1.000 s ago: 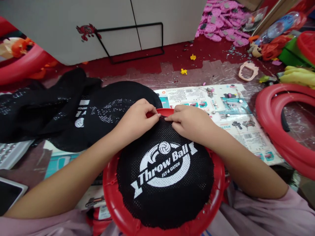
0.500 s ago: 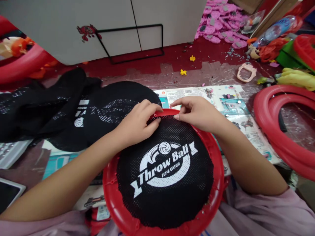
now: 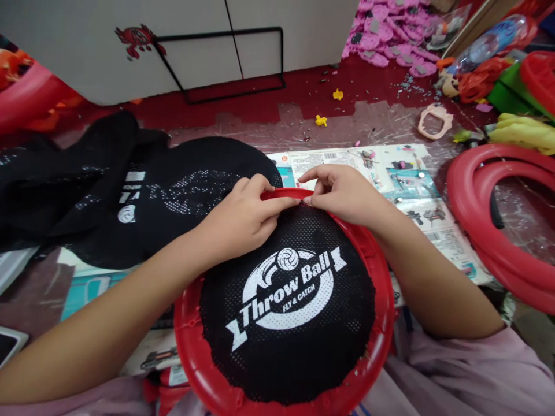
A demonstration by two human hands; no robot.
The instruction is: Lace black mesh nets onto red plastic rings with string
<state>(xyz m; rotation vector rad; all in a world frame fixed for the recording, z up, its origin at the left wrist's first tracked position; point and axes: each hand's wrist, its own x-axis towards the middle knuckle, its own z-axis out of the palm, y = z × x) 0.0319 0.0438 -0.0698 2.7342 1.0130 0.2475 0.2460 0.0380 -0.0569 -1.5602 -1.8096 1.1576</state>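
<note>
A round red plastic ring (image 3: 381, 323) lies tilted toward me, with a black mesh disc (image 3: 281, 352) stretched across it. White "Throw Ball" lettering is printed on the mesh. At the far edge, my left hand (image 3: 243, 222) is closed on the rim, one digit stretched along the mesh border. My right hand (image 3: 347, 193) pinches the mesh border there, thumb tip almost meeting that digit. What lies under the fingertips is hidden. Beyond my left hand, more black mesh pieces (image 3: 195, 156) are heaped.
Stacked red rings (image 3: 466, 190) lie at the right, near a pale pink frame piece (image 3: 435, 122). Pink plastic parts (image 3: 377, 29) are piled at the back beside a white panel (image 3: 195, 17). Printed card sheets (image 3: 416, 190) cover the table under the work. Small yellow pieces (image 3: 321, 121) lie beyond.
My left hand's digit has reached right along the mesh border, closing the gap to my right thumb. The right hand stays in nearly the same place. The view has shifted slightly.
</note>
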